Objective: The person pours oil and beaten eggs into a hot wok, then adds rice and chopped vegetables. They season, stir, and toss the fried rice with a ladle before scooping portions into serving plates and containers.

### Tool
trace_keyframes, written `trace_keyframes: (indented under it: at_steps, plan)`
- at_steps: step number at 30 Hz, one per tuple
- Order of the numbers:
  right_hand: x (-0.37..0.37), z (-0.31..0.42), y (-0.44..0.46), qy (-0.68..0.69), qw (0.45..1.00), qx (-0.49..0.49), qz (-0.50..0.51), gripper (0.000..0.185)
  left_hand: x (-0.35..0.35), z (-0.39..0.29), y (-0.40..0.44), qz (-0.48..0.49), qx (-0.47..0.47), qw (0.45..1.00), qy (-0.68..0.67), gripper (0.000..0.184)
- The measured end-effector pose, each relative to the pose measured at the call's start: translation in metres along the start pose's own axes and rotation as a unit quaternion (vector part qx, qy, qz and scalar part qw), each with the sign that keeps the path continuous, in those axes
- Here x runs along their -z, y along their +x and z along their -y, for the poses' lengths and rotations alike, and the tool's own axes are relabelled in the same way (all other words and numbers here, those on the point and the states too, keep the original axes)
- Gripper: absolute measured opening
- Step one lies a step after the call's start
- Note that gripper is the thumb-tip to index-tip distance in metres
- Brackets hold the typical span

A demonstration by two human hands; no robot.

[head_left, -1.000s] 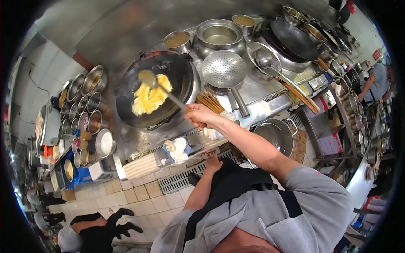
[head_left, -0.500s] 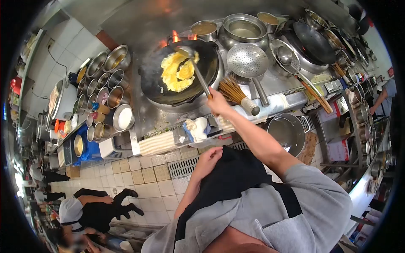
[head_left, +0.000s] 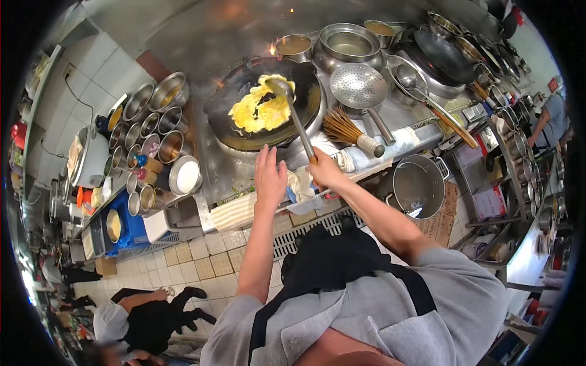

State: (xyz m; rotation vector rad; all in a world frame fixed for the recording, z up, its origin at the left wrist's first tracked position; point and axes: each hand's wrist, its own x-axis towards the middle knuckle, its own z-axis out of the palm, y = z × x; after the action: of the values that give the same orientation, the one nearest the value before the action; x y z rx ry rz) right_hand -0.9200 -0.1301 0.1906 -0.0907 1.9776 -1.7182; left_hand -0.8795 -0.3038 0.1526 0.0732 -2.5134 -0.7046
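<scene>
My right hand [head_left: 328, 170] is closed around the wooden end of a long-handled ladle [head_left: 298, 122]. The ladle's bowl rests against yellow cooked egg [head_left: 262, 113] lying in a black wok [head_left: 310, 91]. Small flames and smoke show behind the wok's back rim. My left hand [head_left: 270, 178] reaches over the counter edge with its fingers stretched out, just short of the wok's front rim, and holds nothing. Between my hands a white cloth [head_left: 299, 185] lies on the counter edge, partly hidden.
A bamboo brush [head_left: 348, 129] and a perforated strainer [head_left: 358, 85] lie right of the wok. Several metal containers [head_left: 173, 145] of ingredients stand left. A large pot [head_left: 418, 188] sits low at right. Another person [head_left: 149, 317] is at lower left, one more [head_left: 548, 122] at far right.
My left hand has moved up from beside the apron towards the wok's front. My right hand and the ladle have shifted slightly; the egg has spread and moved right. The flames have shrunk.
</scene>
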Motion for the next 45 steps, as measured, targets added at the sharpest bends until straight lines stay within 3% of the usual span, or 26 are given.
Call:
trace_keyframes:
  at_steps: [2, 3, 5, 6, 7, 9, 10, 11, 12, 13, 15, 17, 25, 28, 32, 35, 36, 38, 41, 42, 43, 45]
  plan:
    - [-0.001, 0.000, -0.006, 0.100, 0.994, -0.046, 0.027, 0.023, -0.012, 0.014, 0.012, 0.023, -0.007, 1.000, 0.008, 0.040]
    - [0.013, 0.001, 0.012, 0.083, 0.990, -0.097, 0.057, 0.013, -0.018, 0.020, 0.015, 0.039, -0.013, 0.999, 0.011, 0.041]
    - [0.028, 0.000, 0.042, 0.172, 0.976, -0.093, 0.092, 0.009, -0.022, 0.021, 0.025, 0.078, -0.011, 0.997, 0.023, 0.039]
    - [0.035, -0.011, 0.063, 0.107, 0.988, -0.062, 0.089, 0.017, -0.021, 0.019, 0.031, 0.089, -0.008, 0.995, 0.044, 0.039]
    - [0.033, -0.023, 0.065, -0.023, 0.999, 0.014, 0.021, 0.023, -0.020, 0.018, 0.035, 0.098, -0.002, 0.993, 0.067, 0.038]
    - [0.017, -0.046, 0.052, -0.276, 0.941, 0.160, -0.111, 0.036, -0.021, 0.018, 0.038, 0.096, -0.007, 0.991, 0.094, 0.034]
    - [0.012, -0.042, 0.025, -0.258, 0.955, 0.098, -0.109, 0.032, -0.018, 0.012, 0.040, 0.101, -0.002, 0.989, 0.104, 0.033]
    - [0.018, -0.075, 0.029, -0.301, 0.925, 0.193, -0.132, 0.038, -0.016, 0.010, 0.043, 0.104, 0.004, 0.988, 0.113, 0.031]
    - [0.034, -0.056, 0.009, -0.158, 0.983, 0.088, -0.040, 0.045, -0.019, 0.014, 0.048, 0.099, -0.010, 0.991, 0.089, 0.030]
    - [0.051, -0.026, -0.020, -0.010, 0.998, -0.023, 0.055, 0.051, -0.029, 0.022, 0.053, 0.094, -0.021, 0.993, 0.064, 0.029]
    - [0.078, 0.002, -0.045, 0.077, 0.994, -0.064, 0.044, 0.054, -0.040, 0.028, 0.052, 0.106, -0.001, 0.994, 0.027, 0.030]
    - [0.094, -0.003, -0.065, -0.041, 0.998, 0.004, 0.039, 0.059, -0.044, 0.022, 0.058, 0.124, 0.052, 0.991, 0.003, 0.032]
    - [0.161, -0.044, -0.098, 0.024, 0.988, 0.077, -0.133, 0.068, 0.046, -0.071, 0.021, 0.030, 0.004, 0.998, 0.055, 0.033]
    - [0.190, -0.061, -0.077, -0.028, 0.988, 0.027, -0.153, 0.065, 0.058, -0.090, 0.031, -0.008, 0.002, 1.000, 0.026, 0.032]
    - [0.212, -0.096, -0.041, -0.178, 0.960, 0.018, -0.215, 0.064, 0.037, -0.070, 0.061, -0.024, 0.004, 0.999, 0.038, 0.032]
    - [0.214, -0.102, -0.031, -0.186, 0.961, 0.033, -0.203, 0.065, -0.002, -0.033, 0.062, -0.011, 0.036, 0.999, 0.020, 0.034]
    - [0.212, -0.106, -0.029, -0.190, 0.960, 0.022, -0.202, 0.065, -0.016, -0.023, 0.057, 0.033, 0.090, 0.995, 0.008, 0.036]
    - [0.208, -0.119, -0.027, -0.199, 0.959, 0.001, -0.202, 0.067, -0.032, -0.013, 0.036, 0.032, 0.076, 0.997, 0.005, 0.037]
    - [0.218, -0.197, -0.009, -0.315, 0.905, 0.117, -0.261, 0.069, -0.027, -0.032, -0.016, 0.020, 0.001, 0.999, 0.036, 0.035]
    - [0.210, -0.172, -0.022, -0.248, 0.940, 0.022, -0.231, 0.072, -0.022, -0.036, -0.026, 0.001, -0.015, 1.000, 0.012, 0.034]
    - [0.212, -0.171, -0.015, -0.227, 0.945, 0.021, -0.232, 0.073, -0.018, -0.039, -0.028, -0.017, -0.032, 0.999, -0.012, 0.034]
    - [0.214, -0.183, -0.015, -0.185, 0.957, -0.004, -0.225, 0.073, 0.001, -0.044, 0.006, 0.011, -0.014, 0.996, 0.093, 0.033]
